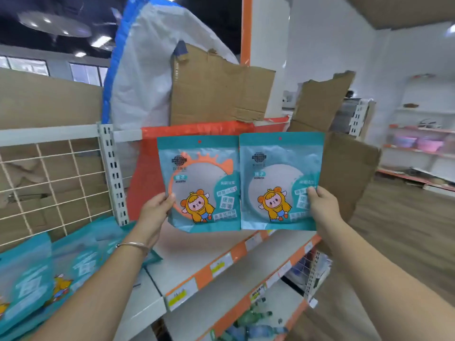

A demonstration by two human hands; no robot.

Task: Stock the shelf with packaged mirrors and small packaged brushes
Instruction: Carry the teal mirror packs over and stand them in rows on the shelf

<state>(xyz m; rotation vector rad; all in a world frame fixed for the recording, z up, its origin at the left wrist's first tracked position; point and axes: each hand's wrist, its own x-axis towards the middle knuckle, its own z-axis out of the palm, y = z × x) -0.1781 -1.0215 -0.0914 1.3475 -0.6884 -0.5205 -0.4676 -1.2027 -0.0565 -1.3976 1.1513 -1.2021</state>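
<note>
Over the white shelf point(197, 257), the orange-rimmed mirror pack point(204, 173) was pinched by the left hand point(154, 210) and the plain mirror pack point(278, 168) by the right hand point(322, 207), and both would best be stood upright, faces outward.

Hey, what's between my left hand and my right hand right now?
In the head view, just what they hold, edge to edge: the left hand pinches the orange-rimmed mirror pack, the right hand the plain mirror pack.
</note>
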